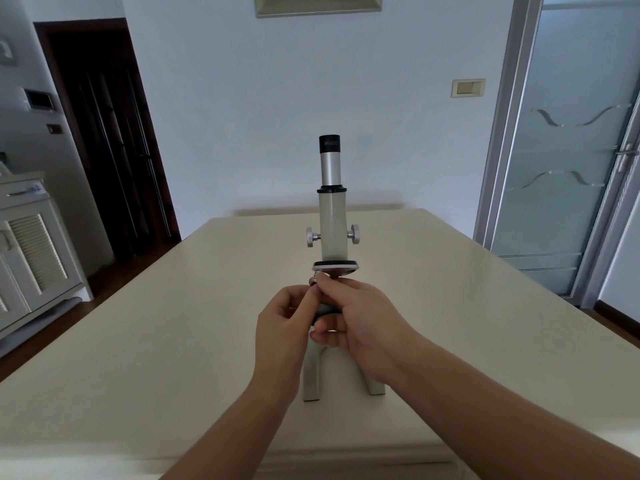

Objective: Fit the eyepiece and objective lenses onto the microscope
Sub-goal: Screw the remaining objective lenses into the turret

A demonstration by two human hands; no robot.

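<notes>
STEP objective lens (313, 279) at nosepiece (335, 265), low on microscope (332, 230); eyepiece (329, 145) seated on top | right hand (360, 317) fingers pinch lens; left hand (282, 317) curled beside it, hold unclear | ADVICE keep lens square to thread, turn lightly

The microscope (333, 230) stands upright at the middle of the counter (173, 341), with the eyepiece (330, 145) on top of its tube and the nosepiece (335, 265) below the body. In front of it the left grip (282, 323) and right grip (360, 317) meet side by side, holding the objective lens (313, 279) between them just under the nosepiece's left edge. Behind the counter is a wall, with a doorway (104, 133) at rear left, a cabinet (31, 254) far left and a glass door (568, 150) at right.
</notes>
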